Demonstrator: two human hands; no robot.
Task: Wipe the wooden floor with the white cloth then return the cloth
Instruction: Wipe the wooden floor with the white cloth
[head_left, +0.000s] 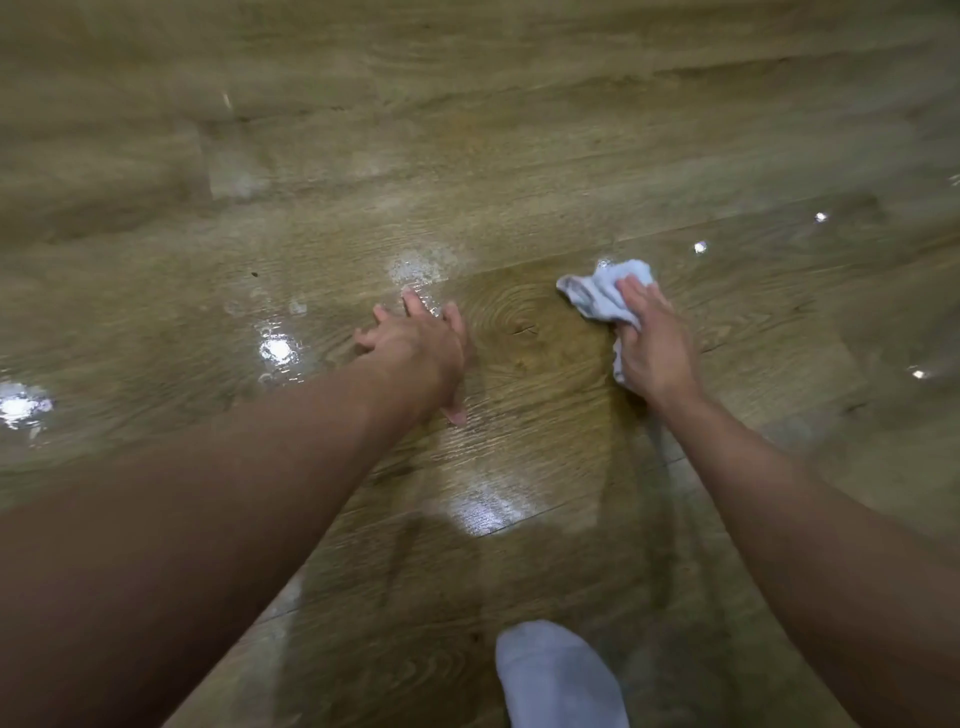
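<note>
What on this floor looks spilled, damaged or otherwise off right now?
Nothing damaged. The wooden floor shows shiny wet-looking patches beyond the left hand, away from the white cloth under the right hand.

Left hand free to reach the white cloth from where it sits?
Probably yes. The left hand lies open on the wooden floor, and only bare floor separates it from the white cloth, though the right hand is gripping that.

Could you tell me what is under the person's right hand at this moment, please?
A crumpled white cloth lies under the right hand, pressed onto the wooden floor. The cloth's middle and the boards beneath it are covered.
</note>
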